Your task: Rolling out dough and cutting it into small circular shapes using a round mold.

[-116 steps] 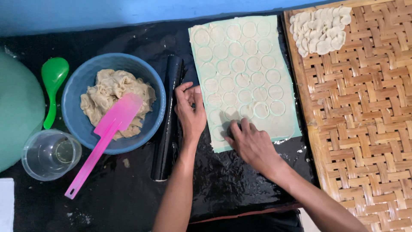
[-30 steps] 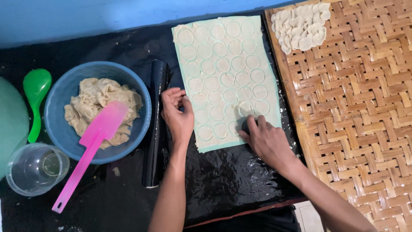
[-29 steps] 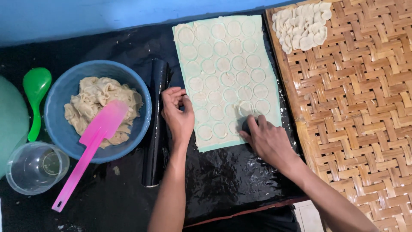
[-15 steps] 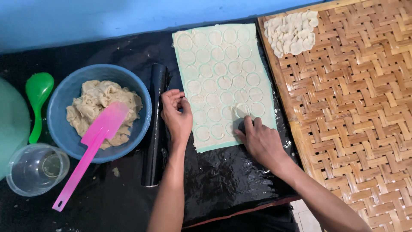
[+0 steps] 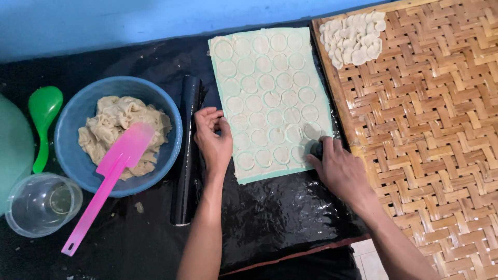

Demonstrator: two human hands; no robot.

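A flat pale dough sheet (image 5: 270, 98) marked with many cut circles lies on black plastic. My right hand (image 5: 338, 168) presses a small dark round cutter (image 5: 316, 149) into the sheet's lower right corner, fingers closed over it. My left hand (image 5: 212, 141) rests at the sheet's left edge with fingers curled, holding the dough down and gripping nothing. A black rolling pin (image 5: 187, 150) lies just left of that hand.
A blue bowl (image 5: 72, 161) of dough scraps holds a pink spatula (image 5: 106, 181). A green spoon (image 5: 42, 122) and a clear cup (image 5: 42, 203) sit at the left. A woven bamboo tray (image 5: 430, 129) on the right carries a pile of cut dough discs (image 5: 353, 39).
My right hand with the cutter has shifted along the sheet's bottom rows toward its right edge, leaving more cut circles. My left hand stays at the left edge.
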